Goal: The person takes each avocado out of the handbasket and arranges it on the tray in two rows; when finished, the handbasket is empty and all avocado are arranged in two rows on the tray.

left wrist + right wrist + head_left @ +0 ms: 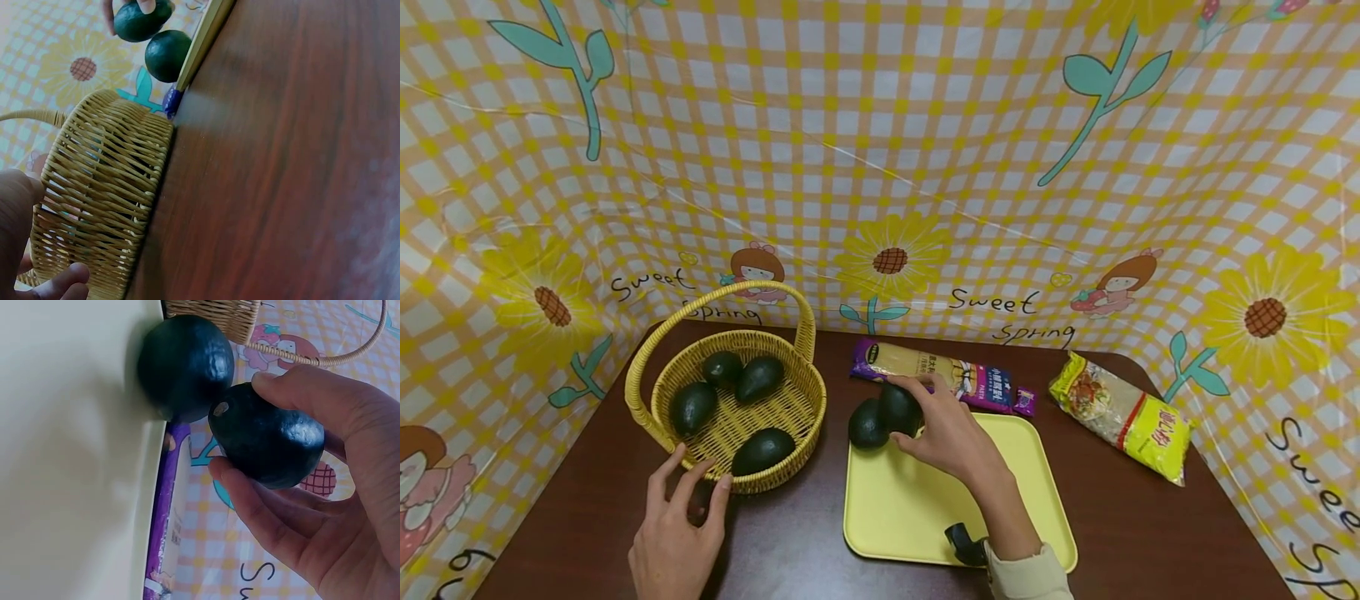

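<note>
My right hand (951, 433) holds a dark green avocado (269, 437) between thumb and fingers, above the far left part of a yellow tray (895, 508). A second avocado (868, 423) sits at that tray corner, right beside the held one. On the left stands a yellow wicker basket (812, 417) with a tall handle, several avocados (763, 451) lying inside. My left hand (677, 529) is at the basket's near rim, its relaxed, spread fingers touching it. In the left wrist view, the thumb and fingertips show beside the woven wall (100, 187).
Behind the tray lies a purple-ended pasta packet (925, 367). A yellow noodle bag (1120, 417) lies to the right. A small black object (964, 543) is at the tray's near edge, by the right sleeve. A checked cloth (880, 167) hangs around the brown table (790, 542).
</note>
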`<state>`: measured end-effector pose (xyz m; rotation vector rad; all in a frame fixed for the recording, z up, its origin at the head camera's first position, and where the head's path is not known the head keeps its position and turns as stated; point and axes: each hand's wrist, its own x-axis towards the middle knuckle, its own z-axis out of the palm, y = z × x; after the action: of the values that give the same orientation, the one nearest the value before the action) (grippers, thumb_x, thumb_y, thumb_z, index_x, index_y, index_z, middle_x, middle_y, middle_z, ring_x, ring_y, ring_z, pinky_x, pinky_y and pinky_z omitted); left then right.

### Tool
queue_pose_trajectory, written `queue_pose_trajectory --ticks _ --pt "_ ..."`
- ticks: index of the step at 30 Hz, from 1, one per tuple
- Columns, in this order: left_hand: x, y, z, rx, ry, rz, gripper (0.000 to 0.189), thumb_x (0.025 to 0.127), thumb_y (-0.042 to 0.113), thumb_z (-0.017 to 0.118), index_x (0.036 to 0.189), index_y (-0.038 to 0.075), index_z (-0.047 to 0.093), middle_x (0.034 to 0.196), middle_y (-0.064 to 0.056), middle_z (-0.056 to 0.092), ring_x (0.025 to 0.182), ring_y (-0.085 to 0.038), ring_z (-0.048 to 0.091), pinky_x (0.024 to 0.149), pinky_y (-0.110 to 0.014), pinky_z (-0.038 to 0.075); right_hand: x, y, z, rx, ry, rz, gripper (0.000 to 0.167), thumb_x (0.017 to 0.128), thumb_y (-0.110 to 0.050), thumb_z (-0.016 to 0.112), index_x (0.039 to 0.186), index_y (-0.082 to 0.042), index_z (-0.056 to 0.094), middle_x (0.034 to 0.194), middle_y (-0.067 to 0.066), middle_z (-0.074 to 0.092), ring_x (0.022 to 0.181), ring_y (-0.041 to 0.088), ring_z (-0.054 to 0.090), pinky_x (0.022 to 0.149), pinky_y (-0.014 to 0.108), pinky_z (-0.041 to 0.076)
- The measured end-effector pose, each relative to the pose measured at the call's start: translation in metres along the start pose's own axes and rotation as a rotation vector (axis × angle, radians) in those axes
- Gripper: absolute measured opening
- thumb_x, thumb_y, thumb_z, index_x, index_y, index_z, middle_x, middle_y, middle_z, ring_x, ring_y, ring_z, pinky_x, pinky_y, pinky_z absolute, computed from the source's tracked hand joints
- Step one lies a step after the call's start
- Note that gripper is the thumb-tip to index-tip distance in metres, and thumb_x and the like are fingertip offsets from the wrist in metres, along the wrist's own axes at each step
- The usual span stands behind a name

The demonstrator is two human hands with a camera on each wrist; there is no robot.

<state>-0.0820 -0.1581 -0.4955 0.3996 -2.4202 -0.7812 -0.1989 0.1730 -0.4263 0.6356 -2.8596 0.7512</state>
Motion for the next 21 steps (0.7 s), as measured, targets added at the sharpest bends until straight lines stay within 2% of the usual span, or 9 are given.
queue_pose_trajectory --ticks 5,13,21 --pt "0.000 -0.001 0.000 -0.009 0.006 0.004 0.032 0.096 0.038 0.084 0.122 0.019 0.082 0.151 -0.008 0.061 0.052 -0.008 0.045 0.045 -0.033 0.031 -0.003 0.003 0.002 -0.008 -0.008 0.006 0.083 0.083 -0.022 0.095 0.157 -0.022 0.056 0.141 0.027 0.053 0.079 0.024 0.065 0.068 0.041 0.057" --pt "0.000 0.000 0.000 -0.005 0.001 0.004 0.033 0.097 0.039 0.083 0.123 0.018 0.082 0.151 -0.009 0.060 0.052 -0.009 0.044 0.045 -0.033 0.031 -0.005 0.009 0.005 -0.005 -0.012 0.001 0.083 0.084 -0.022 0.095 0.157 -0.019 0.056 0.143 0.028 0.054 0.088 0.027 0.069 0.072 0.043 0.058" --pt "0.000 -0.001 0.000 0.001 0.008 0.013 0.032 0.097 0.039 0.083 0.122 0.018 0.082 0.151 -0.009 0.061 0.052 -0.009 0.043 0.044 -0.033 0.030 -0.005 0.017 0.009 -0.019 -0.052 0.049 0.081 0.085 -0.022 0.095 0.156 -0.020 0.057 0.141 0.030 0.054 0.086 0.027 0.068 0.074 0.044 0.059"
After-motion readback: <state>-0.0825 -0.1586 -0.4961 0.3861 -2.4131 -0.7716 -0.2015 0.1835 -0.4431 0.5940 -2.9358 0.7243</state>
